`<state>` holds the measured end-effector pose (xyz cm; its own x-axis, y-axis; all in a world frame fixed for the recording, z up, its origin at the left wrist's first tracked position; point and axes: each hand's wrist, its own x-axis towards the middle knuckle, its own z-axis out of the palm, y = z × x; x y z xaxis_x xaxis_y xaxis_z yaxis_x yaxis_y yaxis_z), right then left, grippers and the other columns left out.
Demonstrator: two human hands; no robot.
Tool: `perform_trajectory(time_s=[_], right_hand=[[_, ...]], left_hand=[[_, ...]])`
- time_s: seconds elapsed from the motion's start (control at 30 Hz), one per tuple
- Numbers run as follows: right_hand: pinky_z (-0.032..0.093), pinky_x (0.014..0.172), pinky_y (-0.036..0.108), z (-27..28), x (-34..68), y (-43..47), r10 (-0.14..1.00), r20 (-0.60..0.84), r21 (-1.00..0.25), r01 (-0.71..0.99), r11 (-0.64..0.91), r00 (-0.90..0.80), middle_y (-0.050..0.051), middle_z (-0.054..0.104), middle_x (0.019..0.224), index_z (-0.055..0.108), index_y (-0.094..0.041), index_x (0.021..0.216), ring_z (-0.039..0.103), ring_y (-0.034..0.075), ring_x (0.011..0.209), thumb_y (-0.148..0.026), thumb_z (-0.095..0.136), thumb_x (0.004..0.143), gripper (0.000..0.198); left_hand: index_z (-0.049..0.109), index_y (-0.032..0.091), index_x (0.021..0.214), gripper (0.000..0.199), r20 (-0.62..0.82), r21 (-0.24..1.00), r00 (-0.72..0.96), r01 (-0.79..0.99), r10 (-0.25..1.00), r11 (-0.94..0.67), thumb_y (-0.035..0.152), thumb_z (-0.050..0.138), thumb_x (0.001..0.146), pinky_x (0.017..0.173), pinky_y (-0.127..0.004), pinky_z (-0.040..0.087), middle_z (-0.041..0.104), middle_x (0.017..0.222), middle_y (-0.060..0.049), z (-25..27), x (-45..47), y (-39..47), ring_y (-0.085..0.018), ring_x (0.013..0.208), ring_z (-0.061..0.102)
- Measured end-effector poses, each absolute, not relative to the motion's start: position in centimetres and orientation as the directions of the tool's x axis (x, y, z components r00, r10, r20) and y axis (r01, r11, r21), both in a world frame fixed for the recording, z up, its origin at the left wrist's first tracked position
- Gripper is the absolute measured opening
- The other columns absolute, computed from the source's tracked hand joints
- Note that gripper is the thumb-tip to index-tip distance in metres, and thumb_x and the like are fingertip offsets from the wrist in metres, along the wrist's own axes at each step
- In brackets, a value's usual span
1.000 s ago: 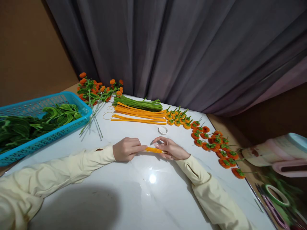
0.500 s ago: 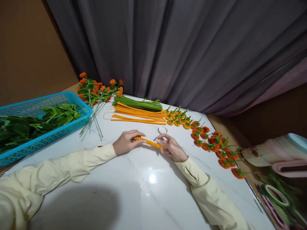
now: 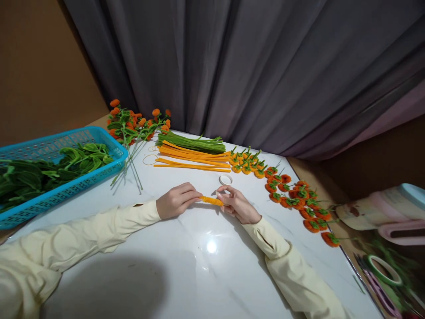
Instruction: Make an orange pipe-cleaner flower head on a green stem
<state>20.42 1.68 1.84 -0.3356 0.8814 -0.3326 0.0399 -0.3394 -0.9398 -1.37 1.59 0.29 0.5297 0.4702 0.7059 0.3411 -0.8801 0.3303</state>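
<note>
Between my hands, just above the white table (image 3: pixel 186 266), is a short coiled length of yellow-orange pipe cleaner (image 3: pixel 211 201). The fingertips of my left hand (image 3: pixel 177 200) pinch its left end. Its right end sits in the fingers of my right hand (image 3: pixel 238 205), thumb and forefinger closed on it. A white ring of tape (image 3: pixel 226 179) lies just beyond my right hand. Farther back, straight yellow-orange pipe cleaners (image 3: pixel 192 166) lie in a row, with a bundle of green pipe cleaners (image 3: pixel 191 142) behind them.
A blue basket (image 3: pixel 83 180) of green leaves stands at the left. Orange flowers on stems (image 3: pixel 133 122) lie behind it. Yellow and orange flower heads (image 3: pixel 299 194) curve along the right edge. Beyond that edge are a large cup (image 3: pixel 375 210), scissors (image 3: pixel 378 288) and green tape (image 3: pixel 385 270).
The left fingers have slid rightward along the coiled pipe cleaner, so a shorter stretch shows between my hands. My right hand has barely moved.
</note>
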Motion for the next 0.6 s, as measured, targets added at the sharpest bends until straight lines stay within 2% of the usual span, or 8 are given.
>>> perform_trajectory(time_s=[0.13,0.2,0.27,0.33,0.43,0.5,0.6], right_hand=[[0.015,0.029,0.014,1.9,20.3,1.6,0.886,-0.329,-0.944,0.071,-0.324,-0.327,-0.008,0.048,0.039,0.042,-0.019,0.083,0.028,0.003,0.028,-0.044,0.068,0.063,0.041],[0.015,0.029,0.014,1.8,20.2,1.5,0.894,-0.322,-0.946,0.074,-0.315,-0.310,-0.008,0.048,0.039,0.042,-0.019,0.082,0.029,0.003,0.028,-0.043,0.069,0.063,0.041],[0.016,0.029,0.014,1.7,20.0,1.4,0.906,-0.312,-0.950,0.067,-0.306,-0.287,-0.009,0.049,0.040,0.042,-0.019,0.081,0.028,0.003,0.028,-0.042,0.069,0.062,0.040],[0.017,0.029,0.014,1.5,19.9,1.4,0.924,-0.287,-0.957,0.041,-0.286,-0.253,-0.008,0.050,0.042,0.041,-0.019,0.081,0.028,0.003,0.029,-0.042,0.069,0.063,0.040],[0.018,0.030,0.014,1.2,19.6,1.2,0.954,-0.234,-0.970,-0.013,-0.241,-0.185,-0.007,0.052,0.045,0.041,-0.020,0.082,0.029,0.003,0.031,-0.042,0.069,0.064,0.040],[0.019,0.031,0.015,1.0,19.5,1.2,0.968,-0.213,-0.975,-0.036,-0.220,-0.136,-0.006,0.053,0.045,0.041,-0.020,0.082,0.030,0.003,0.032,-0.042,0.069,0.065,0.039],[0.019,0.032,0.015,0.9,19.3,1.0,0.978,-0.188,-0.980,-0.049,-0.192,-0.085,-0.006,0.053,0.044,0.041,-0.020,0.080,0.030,0.004,0.033,-0.042,0.068,0.065,0.038]], left_hand=[[0.062,0.012,0.096,0.018,0.731,0.242,0.564,0.312,0.384,-0.919,0.014,0.047,0.086,0.064,-0.026,0.048,0.060,0.075,-0.008,0.3,-1.5,1.6,-0.014,0.068,0.053],[0.062,0.013,0.095,0.017,0.722,0.283,0.557,0.304,0.410,-0.910,0.014,0.048,0.086,0.064,-0.026,0.049,0.060,0.075,-0.008,0.2,-1.4,1.6,-0.014,0.069,0.054],[0.062,0.015,0.091,0.015,0.692,0.408,0.510,0.309,0.512,-0.859,0.017,0.049,0.085,0.066,-0.025,0.049,0.062,0.078,-0.008,0.1,-1.3,1.6,-0.014,0.071,0.056],[0.061,0.015,0.089,0.011,0.612,0.623,0.391,0.296,0.687,-0.724,0.023,0.056,0.082,0.065,-0.025,0.050,0.062,0.079,-0.006,0.1,-1.1,1.8,-0.013,0.070,0.058],[0.055,0.015,0.099,0.035,0.342,0.926,0.203,0.093,0.918,-0.365,0.032,0.067,0.072,0.057,-0.024,0.052,0.063,0.080,-0.004,0.5,-0.6,2.1,-0.012,0.061,0.058],[0.052,0.013,0.105,0.045,0.158,0.986,0.183,-0.072,0.970,-0.147,0.035,0.068,0.070,0.057,-0.025,0.053,0.065,0.087,-0.006,1.0,-0.3,2.3,-0.013,0.064,0.060],[0.059,0.009,0.098,0.039,0.008,0.974,0.231,-0.222,0.973,0.044,0.041,0.060,0.077,0.072,-0.028,0.051,0.066,0.097,-0.013,1.5,-0.1,2.4,-0.017,0.081,0.062]])
